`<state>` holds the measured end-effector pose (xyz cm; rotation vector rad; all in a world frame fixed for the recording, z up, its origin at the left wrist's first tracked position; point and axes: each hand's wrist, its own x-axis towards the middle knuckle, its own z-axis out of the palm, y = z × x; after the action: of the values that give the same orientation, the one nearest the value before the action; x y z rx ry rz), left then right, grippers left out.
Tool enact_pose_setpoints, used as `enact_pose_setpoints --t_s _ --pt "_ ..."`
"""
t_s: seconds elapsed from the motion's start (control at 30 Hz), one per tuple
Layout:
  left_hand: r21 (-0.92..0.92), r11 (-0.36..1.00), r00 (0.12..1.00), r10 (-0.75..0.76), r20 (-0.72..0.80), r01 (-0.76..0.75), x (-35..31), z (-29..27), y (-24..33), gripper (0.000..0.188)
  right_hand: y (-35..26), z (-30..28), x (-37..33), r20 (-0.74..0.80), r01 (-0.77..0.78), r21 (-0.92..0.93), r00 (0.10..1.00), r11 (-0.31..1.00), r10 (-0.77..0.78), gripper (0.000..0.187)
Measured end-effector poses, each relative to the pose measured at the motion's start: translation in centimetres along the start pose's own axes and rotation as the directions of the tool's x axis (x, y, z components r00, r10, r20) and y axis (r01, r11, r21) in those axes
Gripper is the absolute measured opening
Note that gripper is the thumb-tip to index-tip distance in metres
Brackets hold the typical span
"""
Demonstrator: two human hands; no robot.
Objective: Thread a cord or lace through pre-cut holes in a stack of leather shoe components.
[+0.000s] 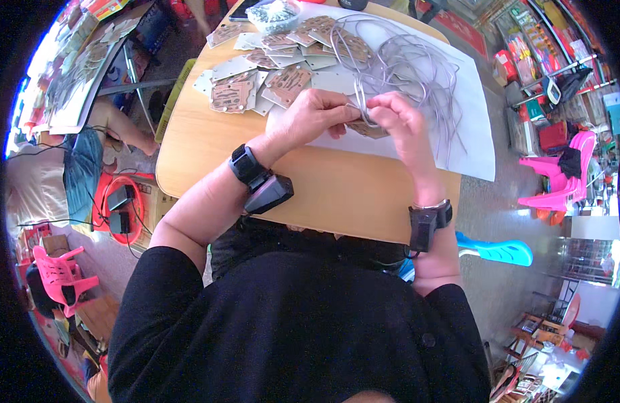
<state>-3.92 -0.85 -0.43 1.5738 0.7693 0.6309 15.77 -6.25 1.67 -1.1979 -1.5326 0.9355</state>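
Observation:
Above the near part of the table, my left hand (315,115) and my right hand (403,122) are close together, with fingertips pinched. Between them runs a looped bundle of thin grey cable (361,94), and both hands grip it. A brown circuit board (369,129) lies just under my fingers, mostly hidden by them. The rest of the cable (424,87) spreads in loose tangled loops to the right, over a white sheet (476,127). Left of and beyond my hands lies an overlapping pile of brown and grey-white circuit boards (286,82). What my fingertips do on the cable is partly hidden.
A clear bowl of small white pieces (278,28) stands at the table's far left. The wooden table (303,191) ends close to my body. Another person (81,168) sits at the left by a second table (75,107) with boards. A pink chair (570,171) stands right.

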Motion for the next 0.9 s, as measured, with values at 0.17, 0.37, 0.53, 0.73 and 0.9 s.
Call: enact_pose_setpoints --t_s 0.17,0.37,0.53,0.73,0.9 --pt "-0.089 0.995 0.997 -0.043 0.062 0.049 0.1 0.5 -0.5 0.023 1.2 0.5 0.0 0.015 -0.087 0.172 0.996 0.981 0.085 0.015" --pt "-0.173 0.98 0.991 -0.084 0.1 0.101 0.3 0.5 -0.9 0.025 1.0 0.5 0.0 -0.028 -0.089 0.222 0.995 0.971 0.098 0.013" --pt "-0.172 0.979 0.99 -0.096 0.105 0.113 0.0 0.5 -0.3 0.027 0.8 0.6 -0.1 -0.04 -0.107 0.231 0.992 0.967 0.12 0.013" --pt "-0.162 0.979 0.99 -0.11 0.084 0.122 0.0 0.5 -0.4 0.027 0.6 0.6 -0.2 -0.023 -0.1 0.31 0.993 0.946 0.112 0.01" --pt "-0.12 0.979 0.986 -0.165 0.017 0.166 0.0 0.3 -0.4 0.029 1.5 -0.9 0.7 -0.097 0.144 0.485 0.989 0.862 -0.11 0.009"
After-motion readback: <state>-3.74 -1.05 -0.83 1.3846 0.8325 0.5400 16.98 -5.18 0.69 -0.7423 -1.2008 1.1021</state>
